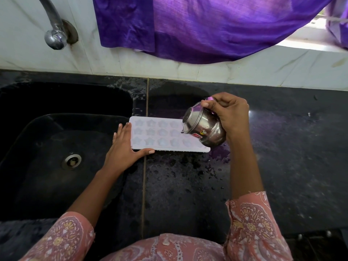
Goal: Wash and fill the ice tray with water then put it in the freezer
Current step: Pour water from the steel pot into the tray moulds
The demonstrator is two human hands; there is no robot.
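A pale lilac ice tray (160, 134) with star-shaped cups lies flat on the black counter, just right of the sink. My left hand (123, 147) rests against the tray's left end, fingers flat along its edge and thumb along its front. My right hand (230, 113) grips a small round steel pot (204, 127), tilted with its mouth down to the left over the tray's right part. The pot hides the tray's right end.
A black sink (62, 146) with a metal drain (72, 161) lies to the left. A steel tap (54, 32) juts from the white wall above it. The black counter (282, 157) is wet in front of the tray. A purple cloth (207, 25) hangs at the back.
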